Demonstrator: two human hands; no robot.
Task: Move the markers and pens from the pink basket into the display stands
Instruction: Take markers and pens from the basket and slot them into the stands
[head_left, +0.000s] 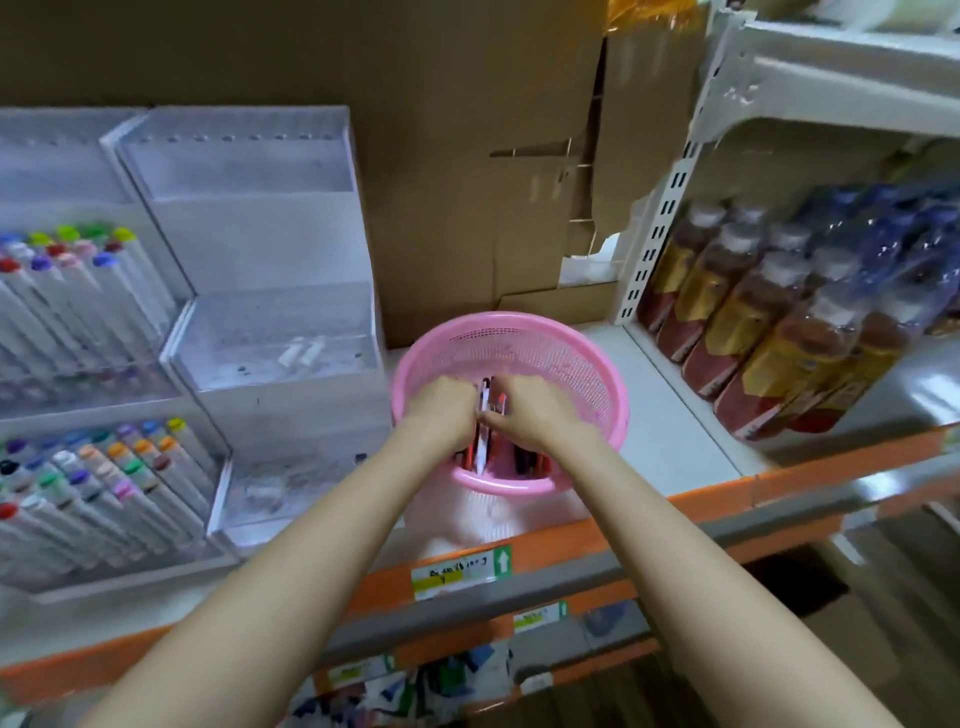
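Well left of the fingers: filled stand (31, 171), tiers packed with colour-capped markers (88, 270), judged the finished share. Nearer, just left of the fingers: clear stand (234, 244), top tier bare, middle tier holding only a few small pale bits, bottom tier too blurred to read; most of the filling judged yet to do. At the fingers: pink basket (519, 318), with a heap of pens (485, 402) under and between both hands. Left hand (441, 410) curled down into the heap; right hand (535, 410) curled likewise, thumb pinching a white barrel. Both gripping pens, none lifted out yet. Well right of the fingers: wrapped bottles (748, 312) in rows.
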